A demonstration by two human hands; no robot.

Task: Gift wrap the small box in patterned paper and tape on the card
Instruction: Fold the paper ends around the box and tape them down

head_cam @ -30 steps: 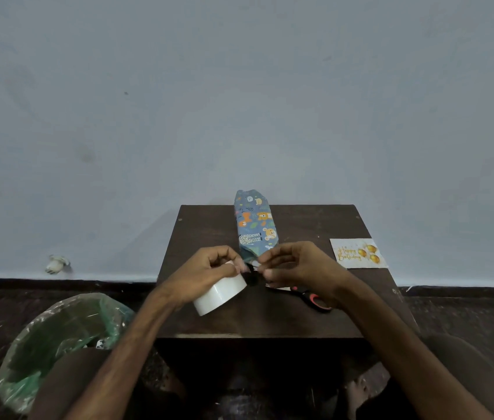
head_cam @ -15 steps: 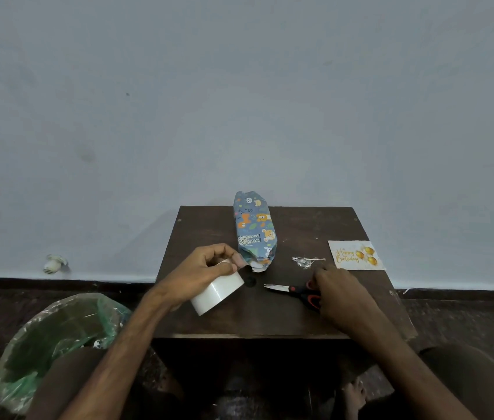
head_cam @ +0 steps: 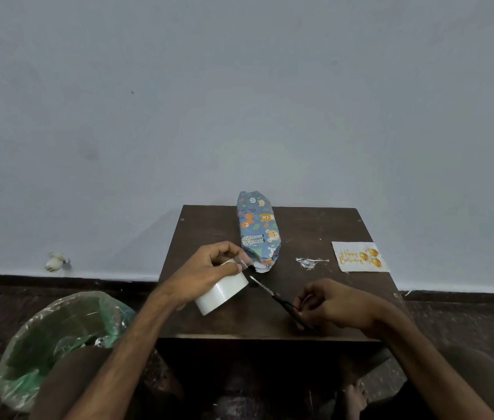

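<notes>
Looking down through the head view onto a dark table (head_cam: 209, 225). Gripping the tape (head_cam: 224, 291) with the left hand (head_cam: 206, 268) at the table's 7 o'clock, curling the fingers over the roll's top and pinching the loose tape end between thumb and forefinger, lifted off the roll toward 1 o'clock. Holding the scissors (head_cam: 279, 300) with the right hand (head_cam: 333, 301) at 5 o'clock, curling the fingers round the handles; pointing the blades toward 10 o'clock, lying together, tip just beside the roll and below the pinched end. Seeing the box (head_cam: 257, 231) lying at 12 o'clock, wrapped in blue animal-print paper (head_cam: 253, 213), running lengthwise from 12 to 6, poking its far end past the back edge, showing its near end crumpled with a white underside, just beside the left fingertips. Noting the card (head_cam: 359, 256) lying flat at 3 o'clock, overhanging the right edge, well apart from both hands. Spotting a crumpled scrap (head_cam: 309, 262) between box and card. Catching a green-lined bin (head_cam: 57, 334) on the floor at 8 o'clock.
</notes>
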